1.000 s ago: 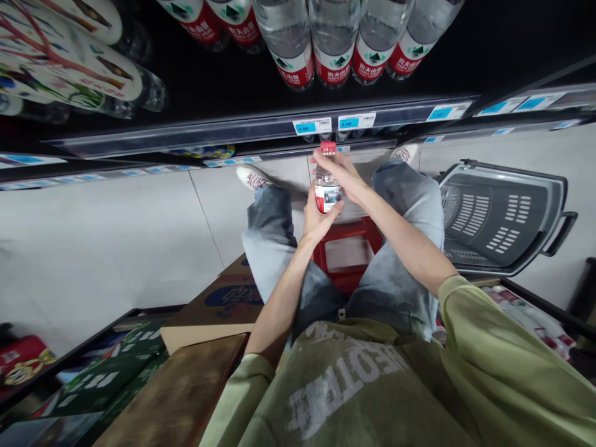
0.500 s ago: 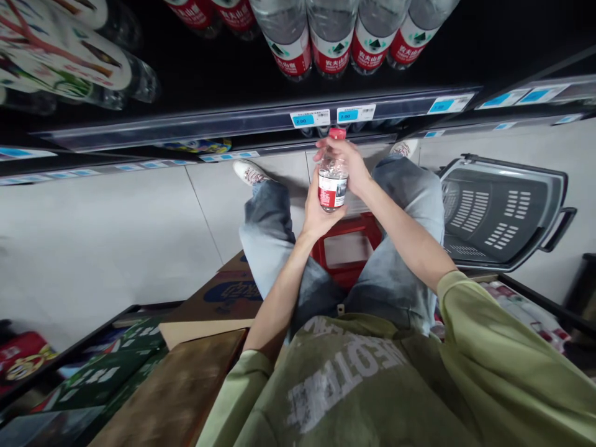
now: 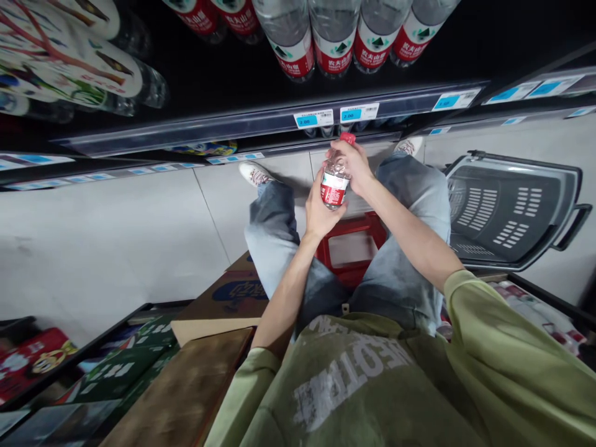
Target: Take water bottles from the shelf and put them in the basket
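A small clear water bottle [image 3: 334,189] with a red cap and a red-and-white label is held in front of the shelf edge, its cap end tilted a little to the right. My left hand [image 3: 321,210] wraps around its lower body from the left and below. Around the shoulder, just under the cap, the fingers of my right hand [image 3: 356,165] are curled. The bottle's neck is partly covered by those fingers. Beyond it, price tags [image 3: 359,112] line the edge of the shelf [image 3: 195,136].
Large red-labelled water bottles [image 3: 334,53] stand on the shelf above; other bottles [image 3: 107,68] lie at upper left. A grey shopping basket [image 3: 507,211] sits on the floor at right. Between my legs is a red stool [image 3: 351,276]. Cardboard boxes [image 3: 223,304] are at my left.
The bottle has turned in my hands, so more of the red label front shows, and its cap leans further right. Both hands keep their hold. The whole view has shifted slightly.
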Available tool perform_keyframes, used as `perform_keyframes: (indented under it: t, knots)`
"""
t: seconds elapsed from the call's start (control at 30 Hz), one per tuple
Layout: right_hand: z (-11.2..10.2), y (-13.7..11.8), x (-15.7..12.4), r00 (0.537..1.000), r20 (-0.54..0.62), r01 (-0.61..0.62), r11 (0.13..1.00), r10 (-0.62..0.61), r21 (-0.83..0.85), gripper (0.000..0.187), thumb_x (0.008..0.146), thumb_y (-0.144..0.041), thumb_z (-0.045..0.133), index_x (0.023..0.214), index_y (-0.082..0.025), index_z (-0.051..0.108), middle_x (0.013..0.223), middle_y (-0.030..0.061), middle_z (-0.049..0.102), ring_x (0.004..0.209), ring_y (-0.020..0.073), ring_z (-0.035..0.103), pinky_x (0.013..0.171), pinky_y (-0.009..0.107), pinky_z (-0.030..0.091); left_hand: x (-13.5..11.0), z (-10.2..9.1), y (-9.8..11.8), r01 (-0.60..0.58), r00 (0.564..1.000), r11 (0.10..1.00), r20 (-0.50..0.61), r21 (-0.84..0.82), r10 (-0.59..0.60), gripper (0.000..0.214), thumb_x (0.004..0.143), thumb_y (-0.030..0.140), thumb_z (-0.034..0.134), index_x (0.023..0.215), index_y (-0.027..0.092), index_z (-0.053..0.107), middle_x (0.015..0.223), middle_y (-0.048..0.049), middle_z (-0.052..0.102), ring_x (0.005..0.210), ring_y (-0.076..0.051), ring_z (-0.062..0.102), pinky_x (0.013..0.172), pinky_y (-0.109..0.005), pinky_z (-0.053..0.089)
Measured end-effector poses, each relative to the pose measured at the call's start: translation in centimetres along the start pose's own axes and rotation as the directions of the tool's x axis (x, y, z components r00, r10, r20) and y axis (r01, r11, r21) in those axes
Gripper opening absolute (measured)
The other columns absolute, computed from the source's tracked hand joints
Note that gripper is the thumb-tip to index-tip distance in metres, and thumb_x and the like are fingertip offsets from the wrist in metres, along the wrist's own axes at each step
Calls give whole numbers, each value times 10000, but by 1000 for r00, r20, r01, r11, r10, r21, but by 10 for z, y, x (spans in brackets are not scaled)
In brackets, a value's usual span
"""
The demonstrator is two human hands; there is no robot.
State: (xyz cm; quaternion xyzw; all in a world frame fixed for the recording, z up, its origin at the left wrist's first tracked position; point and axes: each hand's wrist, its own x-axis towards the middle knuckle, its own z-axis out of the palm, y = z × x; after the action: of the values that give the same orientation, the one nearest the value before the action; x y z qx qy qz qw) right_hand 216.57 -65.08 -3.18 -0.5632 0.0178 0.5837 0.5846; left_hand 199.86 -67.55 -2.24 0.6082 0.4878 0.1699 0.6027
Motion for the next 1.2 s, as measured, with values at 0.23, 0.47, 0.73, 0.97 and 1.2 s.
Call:
perform_keyframes:
  t: [0.23, 0.47, 0.73, 0.97, 1.2]
  knots:
    - [1, -20, -12, 998, 34, 47, 995, -45, -86, 328, 950, -469, 861, 996, -271, 604, 804, -21, 682, 814, 203, 751, 790, 317, 669, 7, 5, -4, 46, 996, 974, 80, -223, -28, 1202, 731, 426, 1113, 1736, 267, 473, 1516, -157, 692, 1378, -393, 728, 1202, -560, 612]
    - [3, -27, -21, 955, 208, 288, 840, -213, -460, 295, 1038, -487, 733, 949, -233, 612, 856, 0, 675, 847, 208, 675, 919, 378, 610, 8, 7, -19, -78, 994, 987, 84, 140, 67, 1163, 853, 285, 976, 1816, 245, 326, 1740, -175, 564, 1606, -369, 581, 1368, -515, 473]
    - [-18, -53, -38, 884, 265, 414, 384, -385, -825, 448, 1000, -591, 811, 864, -244, 562, 823, -6, 605, 954, 237, 644, 995, 394, 565, 7, 1, -19, -177, 984, 918, 86, 356, 156, 1080, 849, 191, 892, 1799, 233, 382, 1769, -172, 543, 1646, -370, 542, 1381, -514, 470]
    - [-64, -74, -140, 722, 186, 417, 205, -666, -885, 347, 1063, -586, 717, 1003, -250, 654, 903, -2, 670, 889, 204, 670, 897, 359, 590, 9, -1, -15, -266, 953, 884, 244, 385, 180, 875, 993, 228, 771, 1791, 201, 414, 1652, -175, 645, 1457, -321, 697, 1190, -437, 633]
    - [-193, -87, -217, 191, -198, 39, 209, -961, -977, 368, 1150, -526, 469, 1041, -230, 658, 941, 56, 618, 899, 250, 663, 860, 421, 574, -2, -3, -11, -382, 753, 597, 613, 705, -242, 541, 1111, 256, 602, 1647, 211, 659, 1524, -163, 754, 1360, -374, 766, 1150, -485, 634]
